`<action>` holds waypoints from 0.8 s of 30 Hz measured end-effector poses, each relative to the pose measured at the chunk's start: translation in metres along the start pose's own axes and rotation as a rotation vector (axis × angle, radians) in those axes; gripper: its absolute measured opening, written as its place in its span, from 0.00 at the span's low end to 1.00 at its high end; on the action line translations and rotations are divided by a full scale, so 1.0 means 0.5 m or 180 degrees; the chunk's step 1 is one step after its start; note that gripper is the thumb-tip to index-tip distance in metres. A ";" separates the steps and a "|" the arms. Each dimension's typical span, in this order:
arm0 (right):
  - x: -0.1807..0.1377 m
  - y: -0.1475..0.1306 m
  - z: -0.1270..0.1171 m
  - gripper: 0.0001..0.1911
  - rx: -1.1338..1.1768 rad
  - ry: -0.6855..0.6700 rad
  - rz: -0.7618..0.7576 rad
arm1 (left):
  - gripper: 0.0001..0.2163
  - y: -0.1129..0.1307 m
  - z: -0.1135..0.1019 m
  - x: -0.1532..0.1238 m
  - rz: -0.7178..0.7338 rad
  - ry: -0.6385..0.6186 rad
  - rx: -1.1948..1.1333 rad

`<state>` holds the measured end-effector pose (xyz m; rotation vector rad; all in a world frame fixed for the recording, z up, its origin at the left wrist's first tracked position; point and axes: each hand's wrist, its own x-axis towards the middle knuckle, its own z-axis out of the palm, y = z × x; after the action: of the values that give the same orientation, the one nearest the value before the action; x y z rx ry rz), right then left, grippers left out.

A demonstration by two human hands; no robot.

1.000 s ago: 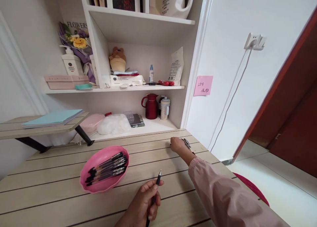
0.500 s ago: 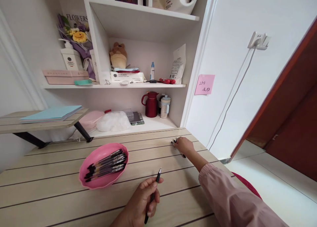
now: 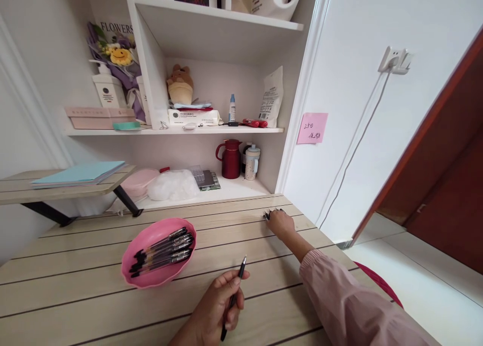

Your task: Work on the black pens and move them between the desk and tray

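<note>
My left hand (image 3: 217, 308) at the bottom centre is closed round a black pen (image 3: 234, 295) that points up and away, tip uncapped. My right hand (image 3: 281, 224), in a pink sleeve, reaches to the far right part of the wooden table (image 3: 94, 290) and is curled over small dark pen caps (image 3: 267, 215) lying there. A pink oval dish (image 3: 133, 278) with several black pens in it sits left of centre on the table.
Behind the table stand white shelves (image 3: 211, 192) with a red jug (image 3: 230, 160), a small bottle, a plastic bag and boxes. A raised wooden stand (image 3: 56, 191) with a blue folder is at left. A pink sticky note (image 3: 311, 128) hangs on the wall; a brown door at right.
My right hand has turned and curled down over the dark caps at the far right of the table. My left hand has kept the pen nearly still.
</note>
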<state>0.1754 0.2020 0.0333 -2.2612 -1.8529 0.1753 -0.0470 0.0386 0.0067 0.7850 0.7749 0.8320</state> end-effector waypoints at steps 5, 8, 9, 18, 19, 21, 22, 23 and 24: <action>-0.034 -0.014 -0.028 0.11 0.0526 -0.0071 -0.0079 | 0.16 0.001 0.002 -0.002 -0.0044 0.0035 0.0001; -0.096 -0.049 -0.032 0.14 0.1084 -0.0427 -0.0350 | 0.17 0.002 0.005 -0.001 0.0008 0.0127 0.0008; -0.125 -0.063 -0.029 0.17 0.1301 -0.0589 -0.0432 | 0.17 0.003 0.007 -0.001 0.0047 0.0165 0.0008; -0.297 -0.148 0.034 0.22 0.4840 -0.1069 0.0076 | 0.12 0.001 0.020 -0.001 0.0486 0.0316 0.0096; -0.298 -0.151 0.038 0.22 0.4946 -0.0990 0.0068 | 0.13 0.000 0.021 0.000 0.0528 0.0357 0.0129; -0.296 -0.156 0.044 0.21 0.5037 -0.0868 -0.0025 | 0.13 -0.004 0.022 0.001 0.0577 0.0473 0.0211; -0.295 -0.158 0.046 0.21 0.5043 -0.0806 -0.0076 | 0.14 -0.006 0.022 0.002 0.0588 0.0538 0.0253; -0.295 -0.159 0.047 0.21 0.5037 -0.0736 -0.0108 | 0.14 -0.007 0.022 0.003 0.0594 0.0590 0.0289; -0.295 -0.161 0.048 0.21 0.5024 -0.0675 -0.0121 | 0.15 -0.008 0.022 0.004 0.0598 0.0624 0.0317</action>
<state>0.0637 0.0747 0.0229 -1.0495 -0.9925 1.3166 -0.0356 0.0352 0.0082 0.8832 0.9316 1.0565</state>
